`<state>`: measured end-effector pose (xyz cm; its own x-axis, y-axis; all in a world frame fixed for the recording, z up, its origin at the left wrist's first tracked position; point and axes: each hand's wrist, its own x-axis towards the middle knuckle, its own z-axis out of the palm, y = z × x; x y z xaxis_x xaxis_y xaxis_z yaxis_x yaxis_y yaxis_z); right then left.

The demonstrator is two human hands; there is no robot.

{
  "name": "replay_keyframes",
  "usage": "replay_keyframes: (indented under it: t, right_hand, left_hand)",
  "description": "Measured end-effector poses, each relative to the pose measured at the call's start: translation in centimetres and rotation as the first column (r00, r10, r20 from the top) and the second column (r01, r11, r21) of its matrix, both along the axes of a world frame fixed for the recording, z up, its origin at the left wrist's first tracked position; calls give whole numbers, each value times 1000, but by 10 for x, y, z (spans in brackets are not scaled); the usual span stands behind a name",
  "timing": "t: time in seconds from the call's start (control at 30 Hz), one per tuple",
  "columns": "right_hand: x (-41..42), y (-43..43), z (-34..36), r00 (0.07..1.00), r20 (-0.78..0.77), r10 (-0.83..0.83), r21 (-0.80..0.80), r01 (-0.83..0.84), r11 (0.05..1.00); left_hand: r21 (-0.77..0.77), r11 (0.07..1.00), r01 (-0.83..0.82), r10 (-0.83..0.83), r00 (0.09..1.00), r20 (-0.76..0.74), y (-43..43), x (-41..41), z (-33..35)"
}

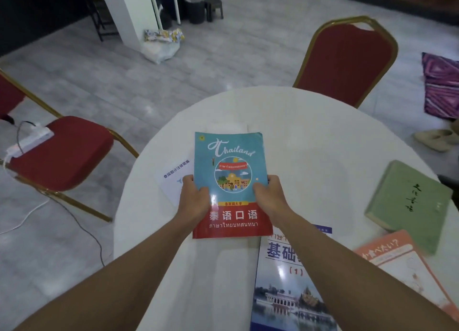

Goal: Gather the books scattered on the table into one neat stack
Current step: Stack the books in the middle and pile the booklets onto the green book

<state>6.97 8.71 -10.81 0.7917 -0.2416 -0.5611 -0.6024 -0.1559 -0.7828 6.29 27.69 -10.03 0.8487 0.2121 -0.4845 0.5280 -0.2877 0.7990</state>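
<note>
A teal and red "Thailand" book (229, 162) lies flat near the middle of the round white table (310, 137). My left hand (192, 198) grips its left edge and my right hand (269, 194) grips its right edge, thumbs on the cover. A white booklet (173, 175) with blue text pokes out from under its left side, and another white book edge (223, 128) shows beyond its far end. A blue-and-white textbook (285, 281) lies near me on the right. An orange book (407, 263) and a green hardcover (407, 201) lie at the right edge.
Two red chairs with gold frames stand at the table, one on the left (62, 152) holding a white power strip (29, 139), one at the far side (347, 57). A patterned purple cloth (442, 85) lies on the floor to the right.
</note>
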Motion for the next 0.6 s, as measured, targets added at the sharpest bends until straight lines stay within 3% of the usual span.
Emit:
replay_keyframes:
  t: [0.13,0.33,0.47,0.6]
  right_hand:
    - [-35,-36,11,998,21,-60,-15,60,998]
    - [-114,-101,3,993,14,-121,-118,122,985]
    - [-159,-124,-15,992,-12,-128,-182,124,976]
    - [-187,-128,-40,992,-13,-125,-303,115,946]
  left_hand:
    - [45,988,145,-148,984,101,-42,-24,19]
    - [53,920,387,-390,919,55,-100,-67,-14]
    - [200,817,540,-541,839,-58,-116,-95,-72]
    - [313,696,646,-619,761,-196,-130,-133,-48]
